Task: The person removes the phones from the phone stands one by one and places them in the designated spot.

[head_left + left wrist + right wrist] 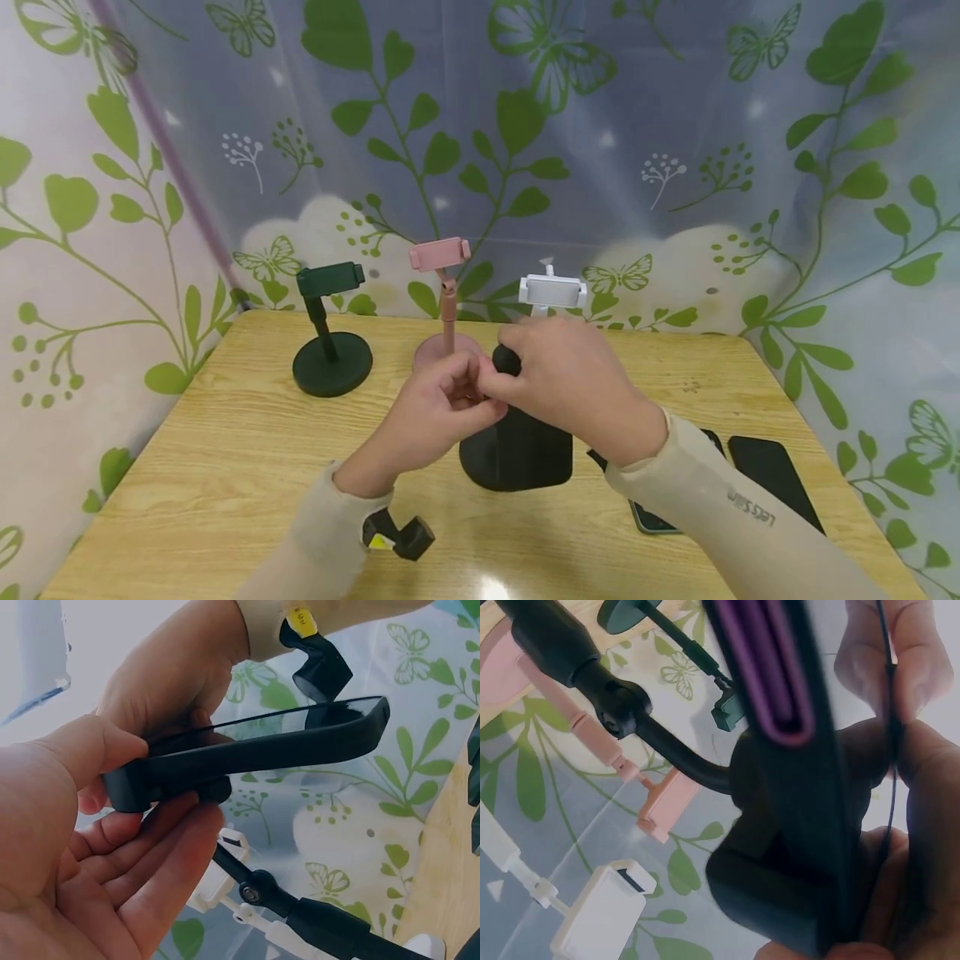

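Note:
Both hands meet at the clamp head of a black phone stand (285, 754), near the middle of the table in the head view. My left hand (438, 400) pinches one end of the clamp, thumb above and fingers below, in the left wrist view. On its far side, my right hand (570, 383) grips the same end. A glossy dark face shows on top of the clamp. The right wrist view shows the clamp's pink-purple lined slot (769, 675) and the stand's jointed arm (619, 709). In the head view, the hands partly hide this stand.
Behind stand a dark green phone stand (330, 362), a pink one (448, 312) and a white one (553, 292). Two dark phones, one at the far right (776, 475) and one partly under the right sleeve (656, 521), lie on the wooden table (187, 475). A patterned curtain backs it.

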